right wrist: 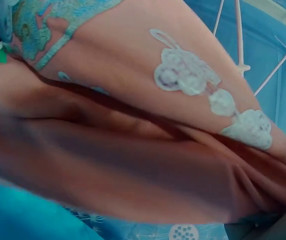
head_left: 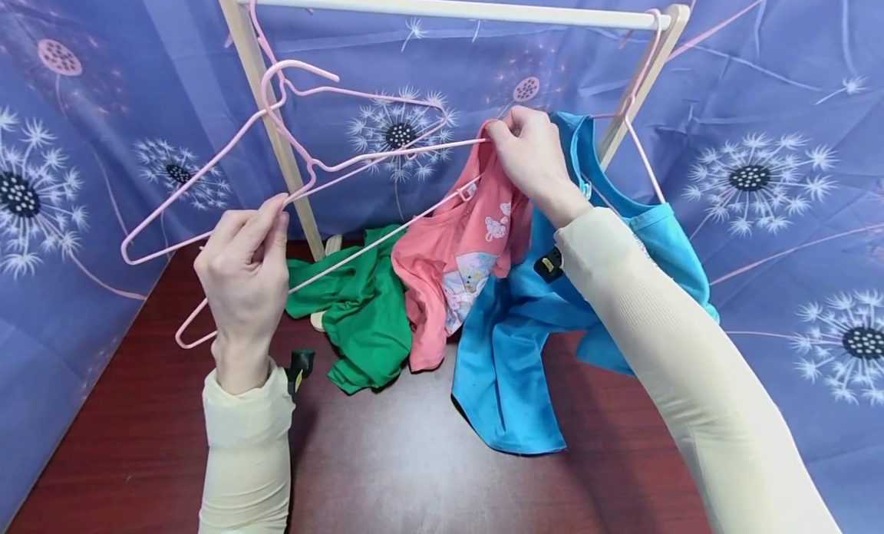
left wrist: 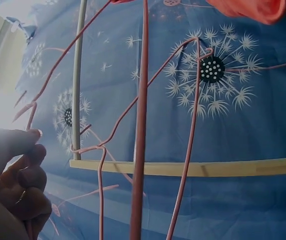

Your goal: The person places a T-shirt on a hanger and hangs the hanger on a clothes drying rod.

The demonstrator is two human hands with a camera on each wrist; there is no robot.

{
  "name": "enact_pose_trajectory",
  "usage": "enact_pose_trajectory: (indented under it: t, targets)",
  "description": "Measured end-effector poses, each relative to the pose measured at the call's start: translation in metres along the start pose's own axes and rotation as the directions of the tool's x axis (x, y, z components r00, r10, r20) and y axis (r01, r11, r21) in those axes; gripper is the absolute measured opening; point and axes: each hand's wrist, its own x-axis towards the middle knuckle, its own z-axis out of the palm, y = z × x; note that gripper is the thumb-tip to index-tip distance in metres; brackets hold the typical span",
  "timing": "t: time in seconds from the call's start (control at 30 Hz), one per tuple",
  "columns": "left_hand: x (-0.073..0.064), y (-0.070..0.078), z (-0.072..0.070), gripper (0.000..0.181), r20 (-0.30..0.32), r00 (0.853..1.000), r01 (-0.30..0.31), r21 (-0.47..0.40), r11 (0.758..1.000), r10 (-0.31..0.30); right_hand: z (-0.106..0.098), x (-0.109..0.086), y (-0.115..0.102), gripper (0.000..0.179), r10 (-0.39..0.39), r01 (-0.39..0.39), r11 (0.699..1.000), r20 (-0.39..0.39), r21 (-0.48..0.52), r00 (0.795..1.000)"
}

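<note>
My left hand pinches one arm of a pink clothes hanger between thumb and fingers, just below its hook. In the left wrist view, the hanger's bar crosses close to the camera. At the hanger's other end, my right hand grips the shoulder of a sleeveless pink top with a white print. The hanger's tip meets the top at its neck, and the top hangs down from there. Fabric of the top fills the right wrist view, and the fingertips are hidden there.
A wooden rack with a white rail stands behind. Another pink hanger hangs at its left end. At the right, a blue garment hangs on a hanger. A green garment lies on the brown table.
</note>
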Motion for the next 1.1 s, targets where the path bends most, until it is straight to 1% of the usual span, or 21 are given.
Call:
enact_pose_trajectory:
  t: [0.13,0.23,0.4,0.47,0.57,0.63,0.7,0.77,0.83,0.93,1.0,1.1]
  targets:
    - [0.000,-0.001,0.002,0.013,-0.064,0.998,-0.008,0.007,1.000,0.008,0.000,-0.002,-0.002,0.033,-0.043,0.043,0.999,-0.001,0.017,0.999]
    - [0.000,-0.001,0.003,0.012,-0.100,0.995,-0.009,0.006,1.000,0.010,0.000,-0.005,-0.003,0.033,-0.083,0.083,0.996,0.001,0.031,0.997]
    - [0.000,-0.003,0.004,0.011,-0.112,0.994,-0.014,-0.006,1.000,0.014,0.001,-0.009,-0.003,0.031,-0.171,0.171,0.985,-0.020,0.014,0.985]
    - [0.000,-0.004,0.006,0.012,-0.113,0.993,-0.017,-0.015,1.000,0.015,0.003,-0.009,-0.003,0.031,-0.222,0.221,0.975,-0.037,-0.019,0.974]
    - [0.000,-0.006,0.007,0.012,-0.111,0.994,-0.019,-0.023,1.000,0.016,0.005,-0.009,-0.002,0.030,-0.313,0.308,0.948,-0.053,-0.083,0.948]
    - [-0.001,-0.007,0.007,0.012,-0.108,0.994,-0.018,-0.024,1.000,0.015,0.007,-0.008,-0.001,0.030,-0.364,0.356,0.926,-0.048,-0.124,0.930]
    - [-0.001,-0.008,0.007,0.012,-0.102,0.995,-0.015,-0.022,1.000,0.013,0.008,-0.008,0.000,0.030,-0.406,0.398,0.906,-0.027,-0.141,0.914]
    - [-0.001,-0.009,0.006,0.012,-0.097,0.995,-0.008,-0.017,1.000,0.007,0.008,-0.008,0.001,0.031,-0.403,0.403,0.909,0.019,-0.103,0.915]
    - [0.000,-0.010,0.005,0.012,-0.096,0.995,0.002,-0.010,1.000,-0.003,0.008,-0.009,0.003,0.031,-0.405,0.410,0.911,0.078,-0.048,0.911]
    - [0.002,-0.010,0.002,0.011,-0.105,0.994,0.022,0.002,1.000,-0.021,0.005,-0.009,0.006,0.023,-0.409,0.406,0.912,0.164,0.049,0.898]
    - [0.004,-0.009,0.000,0.011,-0.109,0.993,0.034,0.006,0.999,-0.033,0.000,-0.007,0.009,0.017,-0.444,0.440,0.895,0.203,0.070,0.873]
    - [0.006,-0.008,-0.001,0.011,-0.112,0.993,0.046,0.009,0.999,-0.044,-0.006,-0.002,0.016,0.022,-0.506,0.510,0.859,0.233,0.045,0.831]
